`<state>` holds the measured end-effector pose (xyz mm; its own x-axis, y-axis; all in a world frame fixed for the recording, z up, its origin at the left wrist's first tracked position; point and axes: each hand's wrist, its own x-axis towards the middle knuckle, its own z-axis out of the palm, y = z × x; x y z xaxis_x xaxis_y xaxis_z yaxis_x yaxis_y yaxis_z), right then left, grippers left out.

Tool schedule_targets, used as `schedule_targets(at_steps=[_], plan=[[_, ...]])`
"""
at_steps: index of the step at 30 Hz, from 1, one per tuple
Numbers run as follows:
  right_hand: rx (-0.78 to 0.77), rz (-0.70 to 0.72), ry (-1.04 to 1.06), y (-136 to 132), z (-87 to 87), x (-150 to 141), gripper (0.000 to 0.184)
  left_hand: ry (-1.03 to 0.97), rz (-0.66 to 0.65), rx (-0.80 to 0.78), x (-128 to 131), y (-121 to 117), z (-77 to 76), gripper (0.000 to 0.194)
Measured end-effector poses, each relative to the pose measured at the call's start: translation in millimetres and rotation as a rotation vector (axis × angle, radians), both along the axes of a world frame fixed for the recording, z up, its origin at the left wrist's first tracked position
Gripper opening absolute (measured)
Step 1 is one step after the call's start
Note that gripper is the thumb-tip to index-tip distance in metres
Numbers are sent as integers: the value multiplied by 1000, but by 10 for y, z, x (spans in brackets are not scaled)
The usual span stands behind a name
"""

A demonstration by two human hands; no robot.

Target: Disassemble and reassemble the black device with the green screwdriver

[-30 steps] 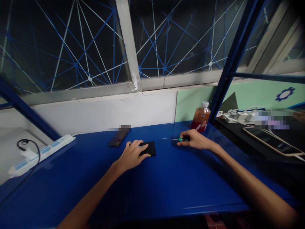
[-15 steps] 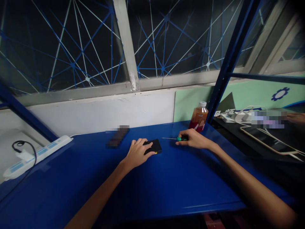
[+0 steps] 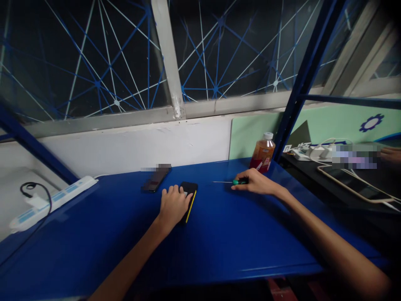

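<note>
My left hand (image 3: 173,205) is closed over a flat black case (image 3: 190,187) with a yellow strip along its right edge. Much of the case is hidden under the hand, and its far end points away from me. In my right hand (image 3: 257,182) is a small screwdriver (image 3: 235,182) with a green and black handle. Its thin shaft points left toward the case, with a gap between them. Both hands are low over the blue table (image 3: 228,234).
A dark phone (image 3: 156,179) lies beyond my left hand. Behind my right hand stands a drink bottle (image 3: 263,152). A white power strip (image 3: 56,202) is at the left. On the black table at the right are another phone (image 3: 354,184), cables and part of a person's hand (image 3: 391,154).
The black case has turned and shifted left under my left hand, so its yellow edge now faces right. My right hand holds the screwdriver in nearly the same place.
</note>
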<state>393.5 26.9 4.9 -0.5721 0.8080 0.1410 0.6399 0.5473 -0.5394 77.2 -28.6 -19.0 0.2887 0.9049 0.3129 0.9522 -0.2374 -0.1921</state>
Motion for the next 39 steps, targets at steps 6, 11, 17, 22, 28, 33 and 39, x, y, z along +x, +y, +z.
schedule_targets(at_steps=[6, 11, 17, 22, 28, 33, 39], plan=[[-8, 5, -3, 3, -12, -6, 40, -4, -207, -101, -337, 117, 132, 59], [-15, 3, -14, -4, -10, -20, 40, 40, -513, -244, -468, 134, 187, 94], [-24, 13, 3, -38, 11, -53, 42, 138, -518, -436, -452, 189, 293, 102], [-22, 46, -17, -63, 2, -91, 42, 164, -476, -570, -447, 267, 429, 102], [-30, 108, -23, -134, -64, -230, 49, 81, -444, -608, -411, 306, 442, 80], [-89, 130, -67, -132, -156, -306, 54, -15, -396, -595, -377, 311, 405, 82], [-103, 136, -45, -73, -177, -249, 54, -36, -370, -587, -355, 341, 389, 84]])
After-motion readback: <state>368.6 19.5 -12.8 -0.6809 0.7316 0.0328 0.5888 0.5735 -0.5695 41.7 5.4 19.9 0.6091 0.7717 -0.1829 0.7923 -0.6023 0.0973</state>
